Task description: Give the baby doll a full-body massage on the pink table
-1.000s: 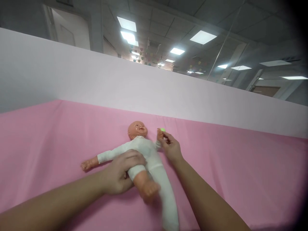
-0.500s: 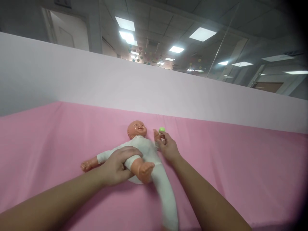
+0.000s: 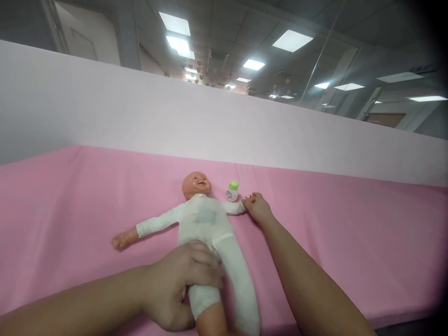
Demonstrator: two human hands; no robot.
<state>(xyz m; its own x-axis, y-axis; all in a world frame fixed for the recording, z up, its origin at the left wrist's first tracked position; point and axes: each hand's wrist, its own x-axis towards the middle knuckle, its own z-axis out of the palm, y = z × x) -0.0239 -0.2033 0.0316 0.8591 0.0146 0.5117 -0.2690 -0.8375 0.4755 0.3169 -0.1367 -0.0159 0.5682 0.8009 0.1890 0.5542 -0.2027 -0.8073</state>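
A baby doll (image 3: 201, 219) with a bald plastic head and a white cloth body lies on its back on the pink sheet (image 3: 332, 242). My left hand (image 3: 182, 282) is wrapped round its leg on the left, over the white cloth above the bare plastic foot end. Out to the right, my right hand (image 3: 259, 207) is closed on the doll's small hand, with the white sleeve stretched towards it. A small clear bottle (image 3: 231, 192) with a green cap stands upright beside the doll's head, just left of my right hand and apart from it.
Behind the sheet runs a low white wall (image 3: 210, 121). Above it is a glass pane (image 3: 266, 42) with ceiling lights and doors showing in it. The doll's other arm (image 3: 154, 225) stretches out to the left on the sheet.
My left hand has brought the doll's leg down from its raised, bent position towards me. My right hand has moved right with the doll's hand, uncovering the bottle.
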